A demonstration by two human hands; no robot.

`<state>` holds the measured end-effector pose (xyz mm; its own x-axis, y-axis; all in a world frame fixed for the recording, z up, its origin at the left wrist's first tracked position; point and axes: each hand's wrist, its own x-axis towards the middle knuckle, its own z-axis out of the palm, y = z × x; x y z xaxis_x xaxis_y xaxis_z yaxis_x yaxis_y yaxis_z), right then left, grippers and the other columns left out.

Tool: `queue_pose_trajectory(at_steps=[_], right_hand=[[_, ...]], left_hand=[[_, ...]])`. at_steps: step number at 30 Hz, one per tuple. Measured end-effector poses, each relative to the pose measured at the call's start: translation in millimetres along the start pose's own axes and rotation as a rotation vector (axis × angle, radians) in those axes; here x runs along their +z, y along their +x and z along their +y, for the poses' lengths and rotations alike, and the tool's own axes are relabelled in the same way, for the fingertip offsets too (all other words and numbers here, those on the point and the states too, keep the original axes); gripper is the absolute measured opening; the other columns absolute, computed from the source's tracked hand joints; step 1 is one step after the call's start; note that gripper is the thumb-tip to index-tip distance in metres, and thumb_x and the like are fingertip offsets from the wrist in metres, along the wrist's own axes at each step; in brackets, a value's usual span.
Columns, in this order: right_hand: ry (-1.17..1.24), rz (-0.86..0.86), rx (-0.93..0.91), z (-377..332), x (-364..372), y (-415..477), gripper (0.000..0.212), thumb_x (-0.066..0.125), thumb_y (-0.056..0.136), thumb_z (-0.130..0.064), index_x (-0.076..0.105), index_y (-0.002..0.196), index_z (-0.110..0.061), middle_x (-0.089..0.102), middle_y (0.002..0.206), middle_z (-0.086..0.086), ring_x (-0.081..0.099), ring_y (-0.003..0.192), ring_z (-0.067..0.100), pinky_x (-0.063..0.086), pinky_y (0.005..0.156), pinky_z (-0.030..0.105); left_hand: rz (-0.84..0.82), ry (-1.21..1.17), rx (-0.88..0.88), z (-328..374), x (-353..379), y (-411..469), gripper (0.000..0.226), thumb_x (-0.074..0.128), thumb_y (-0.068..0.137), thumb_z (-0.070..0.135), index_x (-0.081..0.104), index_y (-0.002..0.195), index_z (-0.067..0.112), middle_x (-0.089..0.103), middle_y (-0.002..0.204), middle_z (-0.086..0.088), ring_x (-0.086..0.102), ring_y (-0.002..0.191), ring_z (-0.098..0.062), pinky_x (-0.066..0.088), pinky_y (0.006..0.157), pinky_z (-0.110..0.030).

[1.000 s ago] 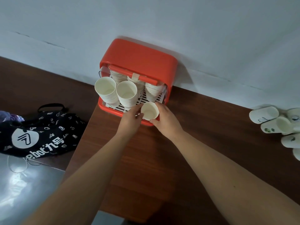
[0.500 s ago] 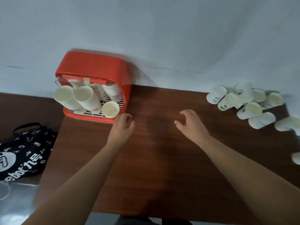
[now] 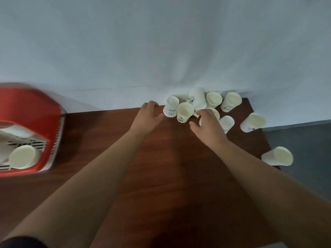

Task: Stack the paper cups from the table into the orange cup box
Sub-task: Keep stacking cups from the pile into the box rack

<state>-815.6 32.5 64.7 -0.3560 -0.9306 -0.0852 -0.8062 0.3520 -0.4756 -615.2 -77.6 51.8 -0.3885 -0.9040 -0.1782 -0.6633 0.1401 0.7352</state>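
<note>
– Paper cups (image 3: 231, 102), the small white ones: where do they lie among the big things?
– Start with the dark brown wooden table (image 3: 170, 167), set against a white wall (image 3: 161, 42). The loose cups crowd its far right corner. Most are on their sides and some touch. One lone cup (image 3: 277, 156) lies apart at the right edge, next to the grey floor (image 3: 304, 149).
– And the box?
– The orange plastic cup box (image 3: 35, 108) sits at the far left, blurred and cut by the frame, well apart from the pile. Half a second ago it stood nearer the middle of the view. The black bag seen then is now out of sight. One boxed cup (image 3: 22, 156) faces out at the front right, as it did then.
– The hands?
– Both have left the box. A second ago they held a cup together at its front. Half a second ago they were over bare wood. Now the left hand (image 3: 147, 117), fingers loosely curled and holding nothing, is just beside a tipped cup (image 3: 171, 107). I cannot tell if they touch. The right hand (image 3: 207, 126), fingers spread, lies over a covered cup (image 3: 216, 113) in the pile, beside the green-printed cup (image 3: 184, 111). No grip shows.
</note>
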Motion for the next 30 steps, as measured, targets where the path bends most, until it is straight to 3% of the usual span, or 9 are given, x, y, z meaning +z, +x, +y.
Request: queue_pose_trajectory(at_steps=[4,8,12,15,20,22,26,28,30], right_hand=[[-0.031,-0.02,-0.066,19,25,22,0.04,0.066,0.09,-0.022,0.058,0.122,0.0,0.056,0.122,0.014,0.056,0.111,0.03,0.048,0.093,0.039],[-0.105,-0.011,-0.103,31,54,46,0.032,0.062,0.091,-0.019,0.059,0.116,0.001,0.055,0.117,0.017,0.055,0.108,0.034,0.047,0.094,0.04],[-0.205,-0.028,-0.163,42,73,60,0.02,0.058,0.093,-0.013,0.062,0.107,0.0,0.055,0.115,0.016,0.054,0.106,0.033,0.049,0.088,0.039],[-0.221,-0.02,-0.204,44,78,63,0.011,0.061,0.091,-0.007,0.066,0.098,-0.002,0.056,0.108,0.014,0.056,0.101,0.032,0.052,0.081,0.043],[-0.062,0.102,-0.271,39,73,41,0.007,0.074,0.081,-0.009,0.069,0.082,-0.005,0.055,0.099,0.012,0.058,0.085,0.029,0.055,0.074,0.044],[0.02,0.134,-0.233,34,66,26,0.008,0.078,0.079,-0.011,0.071,0.081,-0.009,0.052,0.109,0.013,0.057,0.093,0.029,0.054,0.081,0.04],[0.106,0.113,-0.126,16,54,1,0.01,0.081,0.077,-0.014,0.072,0.079,-0.013,0.045,0.134,0.014,0.051,0.116,0.03,0.047,0.1,0.04],[0.167,0.002,-0.061,-3,51,-11,0.007,0.077,0.082,-0.016,0.071,0.081,-0.012,0.041,0.143,0.013,0.048,0.127,0.028,0.038,0.106,0.031],[0.198,-0.099,-0.024,-29,52,-21,0.009,0.074,0.086,-0.02,0.071,0.085,-0.012,0.041,0.146,0.01,0.045,0.131,0.024,0.03,0.103,0.022]], left_hand=[[-0.049,0.068,0.013,8,33,50,0.055,0.066,0.09,0.02,0.047,0.142,0.017,0.046,0.135,-0.01,0.053,0.105,-0.015,0.04,0.091,-0.027],[-0.12,0.268,0.106,-6,65,81,0.066,0.067,0.087,0.019,0.043,0.149,0.022,0.038,0.147,-0.013,0.052,0.125,-0.032,0.047,0.103,-0.045],[-0.061,0.403,0.161,-15,83,93,0.06,0.067,0.09,0.021,0.044,0.144,0.01,0.027,0.156,-0.012,0.037,0.139,-0.033,0.045,0.104,-0.048],[0.001,0.411,0.212,-21,84,94,0.056,0.071,0.089,0.02,0.046,0.136,0.003,0.038,0.149,-0.011,0.042,0.134,-0.032,0.048,0.097,-0.047],[0.054,0.416,0.246,-25,67,83,0.034,0.07,0.087,0.02,0.052,0.112,0.007,0.053,0.116,-0.008,0.054,0.104,-0.03,0.05,0.072,-0.044],[0.076,0.334,0.193,-29,55,69,0.042,0.072,0.085,0.024,0.049,0.119,0.013,0.05,0.116,-0.006,0.054,0.099,-0.027,0.049,0.071,-0.04],[0.105,-0.084,-0.084,-43,13,25,0.062,0.068,0.087,0.031,0.041,0.142,0.043,0.042,0.124,-0.004,0.053,0.1,-0.019,0.045,0.088,-0.029],[0.124,-0.262,-0.164,-49,-9,-5,0.055,0.069,0.088,0.032,0.048,0.137,0.045,0.048,0.126,-0.004,0.057,0.103,-0.015,0.05,0.089,-0.027],[0.164,-0.489,-0.252,-58,-26,-38,0.043,0.069,0.09,0.025,0.055,0.13,0.034,0.058,0.122,-0.006,0.065,0.098,-0.01,0.056,0.078,-0.023]])
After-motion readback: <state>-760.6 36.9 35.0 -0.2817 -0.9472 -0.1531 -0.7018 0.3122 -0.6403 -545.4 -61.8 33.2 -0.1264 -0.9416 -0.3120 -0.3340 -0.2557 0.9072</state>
